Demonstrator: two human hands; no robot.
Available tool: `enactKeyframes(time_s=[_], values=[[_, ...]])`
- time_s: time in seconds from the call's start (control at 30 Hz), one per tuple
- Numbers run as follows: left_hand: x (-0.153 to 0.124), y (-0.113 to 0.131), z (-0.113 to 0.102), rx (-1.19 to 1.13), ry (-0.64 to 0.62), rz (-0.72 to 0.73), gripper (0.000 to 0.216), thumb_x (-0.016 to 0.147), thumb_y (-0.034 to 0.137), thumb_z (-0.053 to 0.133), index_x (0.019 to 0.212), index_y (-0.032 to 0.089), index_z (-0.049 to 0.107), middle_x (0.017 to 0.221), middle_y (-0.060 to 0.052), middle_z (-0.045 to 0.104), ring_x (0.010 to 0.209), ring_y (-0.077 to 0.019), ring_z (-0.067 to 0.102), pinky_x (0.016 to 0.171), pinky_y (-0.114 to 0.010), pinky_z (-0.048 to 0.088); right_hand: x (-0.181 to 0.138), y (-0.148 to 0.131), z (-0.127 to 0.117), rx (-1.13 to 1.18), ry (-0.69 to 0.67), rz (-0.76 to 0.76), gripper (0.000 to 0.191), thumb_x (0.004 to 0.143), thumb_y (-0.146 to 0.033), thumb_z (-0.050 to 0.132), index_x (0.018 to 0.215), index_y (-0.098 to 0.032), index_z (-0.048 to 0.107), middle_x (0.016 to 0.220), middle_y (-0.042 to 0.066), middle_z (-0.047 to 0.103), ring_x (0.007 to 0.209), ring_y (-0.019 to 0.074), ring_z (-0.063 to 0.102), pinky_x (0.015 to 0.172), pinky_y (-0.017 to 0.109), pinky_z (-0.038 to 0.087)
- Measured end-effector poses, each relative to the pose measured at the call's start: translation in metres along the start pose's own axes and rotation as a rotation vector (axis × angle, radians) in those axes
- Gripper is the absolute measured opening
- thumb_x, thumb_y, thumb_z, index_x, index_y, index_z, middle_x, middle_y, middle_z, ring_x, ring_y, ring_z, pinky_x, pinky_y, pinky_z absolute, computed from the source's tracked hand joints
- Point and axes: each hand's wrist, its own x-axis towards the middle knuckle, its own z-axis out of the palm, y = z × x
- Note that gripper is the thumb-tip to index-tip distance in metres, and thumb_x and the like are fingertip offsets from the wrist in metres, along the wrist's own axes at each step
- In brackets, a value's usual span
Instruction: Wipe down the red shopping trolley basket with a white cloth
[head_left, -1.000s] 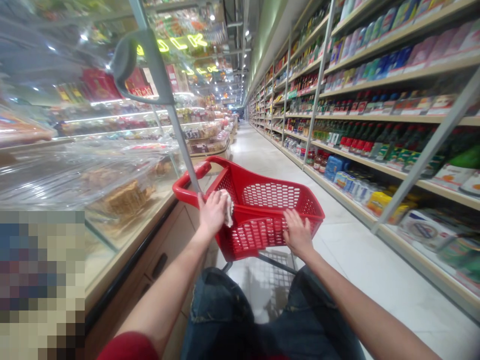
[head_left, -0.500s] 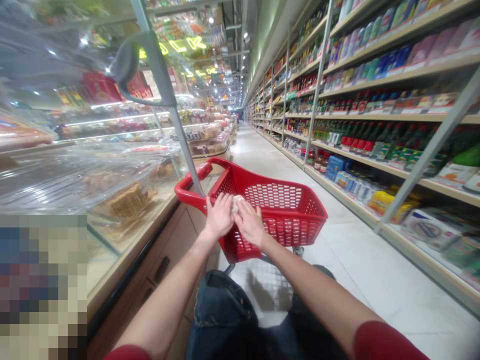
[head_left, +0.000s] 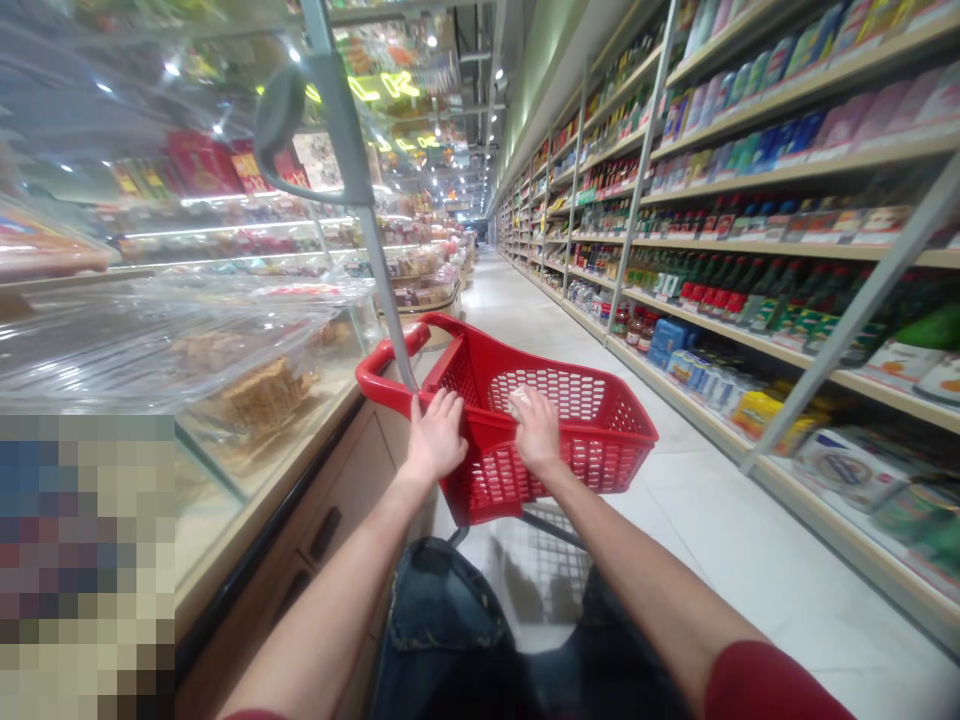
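Note:
A red plastic shopping cart (head_left: 585, 420) with perforated sides stands right in front of me. My left hand (head_left: 437, 437) rests over its near rim, with the fingers bent across the edge and the thumb to the left. A crumpled white piece, like a tissue or wipe (head_left: 519, 400), shows at the fingertips of my right hand (head_left: 538, 428), which is closed around it. That hand is over the near side of the basket, and part of the white piece is hidden by the fingers. The visible inside of the basket shows red plastic only.
A glass-sided display case (head_left: 247, 450) with packaged food runs close on my left. A grey pole (head_left: 382, 280) with a grey hook-like bracket rises by the cart handle (head_left: 375, 370). Shelves of bottles and cans (head_left: 750, 245) line the right. Pale tiled floor (head_left: 675, 540) leads ahead.
My right hand has moved right along the near rim, away from my left hand, taking the white piece with it. Its fingers have curled. My left hand stays at the rim.

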Motion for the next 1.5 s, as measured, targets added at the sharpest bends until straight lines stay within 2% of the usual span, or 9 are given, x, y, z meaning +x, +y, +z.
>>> enactKeyframes(time_s=[0.17, 0.3, 0.57, 0.8, 0.9, 1.13, 1.23, 1.4, 1.5], values=[[-0.002, 0.011, 0.004, 0.021, 0.011, -0.011, 0.064, 0.067, 0.025, 0.046, 0.128, 0.008, 0.041, 0.136, -0.014, 0.039, 0.130, -0.0273, 0.026, 0.107, -0.053, 0.008, -0.008, -0.003, 0.005, -0.056, -0.085, -0.101, 0.054, 0.070, -0.009, 0.044, 0.124, -0.014, 0.048, 0.135, 0.011, 0.039, 0.123, 0.0239, 0.030, 0.099, 0.040, 0.026], [-0.003, 0.017, 0.006, 0.045, 0.020, -0.038, 0.065, 0.068, 0.025, 0.045, 0.130, 0.007, 0.038, 0.138, -0.014, 0.036, 0.131, -0.0285, 0.024, 0.106, -0.053, 0.010, -0.015, -0.007, 0.011, -0.069, -0.101, -0.168, 0.049, 0.077, -0.014, 0.041, 0.126, -0.020, 0.046, 0.138, 0.007, 0.036, 0.125, 0.0231, 0.028, 0.099, 0.042, 0.025], [-0.003, 0.020, 0.013, 0.063, 0.024, -0.069, 0.065, 0.069, 0.024, 0.044, 0.132, 0.007, 0.035, 0.139, -0.013, 0.034, 0.132, -0.0280, 0.019, 0.107, -0.052, 0.011, -0.038, 0.076, -0.024, -0.223, 0.007, 0.027, 0.044, 0.079, -0.019, 0.040, 0.122, -0.022, 0.049, 0.133, 0.007, 0.044, 0.121, 0.0228, 0.036, 0.097, 0.045, 0.025], [-0.004, 0.024, 0.014, 0.066, 0.049, -0.067, 0.064, 0.070, 0.022, 0.042, 0.131, 0.006, 0.035, 0.139, -0.014, 0.033, 0.132, -0.0272, 0.019, 0.106, -0.053, 0.013, -0.036, 0.055, -0.012, -0.211, -0.025, -0.069, 0.044, 0.081, -0.019, 0.040, 0.125, -0.022, 0.046, 0.135, 0.006, 0.041, 0.124, 0.0215, 0.034, 0.100, 0.045, 0.024], [-0.005, 0.023, 0.014, 0.064, 0.050, -0.067, 0.064, 0.069, 0.021, 0.042, 0.131, 0.007, 0.035, 0.139, -0.013, 0.034, 0.132, -0.0280, 0.019, 0.105, -0.054, 0.013, -0.039, 0.068, -0.017, -0.233, -0.037, -0.068, 0.045, 0.081, -0.019, 0.039, 0.126, -0.023, 0.045, 0.136, 0.006, 0.040, 0.125, 0.0222, 0.032, 0.100, 0.047, 0.023], [-0.005, 0.026, 0.016, 0.066, 0.072, -0.062, 0.064, 0.069, 0.021, 0.040, 0.130, 0.004, 0.036, 0.139, -0.015, 0.034, 0.132, -0.0268, 0.021, 0.105, -0.054, 0.013, -0.057, 0.149, -0.060, -0.342, 0.033, 0.322, 0.044, 0.084, -0.024, 0.032, 0.126, -0.018, 0.045, 0.137, 0.009, 0.039, 0.124, 0.0273, 0.032, 0.096, 0.051, 0.027], [-0.004, 0.029, 0.016, 0.072, 0.071, -0.074, 0.064, 0.069, 0.021, 0.041, 0.130, 0.004, 0.036, 0.139, -0.015, 0.033, 0.132, -0.0274, 0.020, 0.105, -0.054, 0.014, -0.055, 0.143, -0.053, -0.333, 0.077, 0.339, 0.045, 0.084, -0.025, 0.032, 0.126, -0.016, 0.044, 0.135, 0.010, 0.040, 0.123, 0.0266, 0.035, 0.096, 0.048, 0.028], [-0.005, 0.035, 0.017, 0.086, 0.048, -0.077, 0.065, 0.068, 0.021, 0.042, 0.131, 0.006, 0.035, 0.140, -0.014, 0.031, 0.133, -0.0278, 0.018, 0.105, -0.054, 0.015, -0.044, 0.102, -0.026, -0.305, 0.053, 0.046, 0.044, 0.082, -0.021, 0.036, 0.126, -0.019, 0.045, 0.135, 0.007, 0.042, 0.123, 0.0212, 0.034, 0.098, 0.040, 0.026], [-0.006, 0.036, 0.017, 0.090, 0.042, -0.067, 0.065, 0.069, 0.021, 0.042, 0.132, 0.007, 0.035, 0.141, -0.014, 0.030, 0.133, -0.0271, 0.018, 0.105, -0.053, 0.014, -0.046, 0.108, -0.030, -0.300, 0.022, 0.007, 0.046, 0.081, -0.021, 0.037, 0.126, -0.020, 0.044, 0.134, 0.006, 0.042, 0.123, 0.0210, 0.034, 0.097, 0.040, 0.026]])
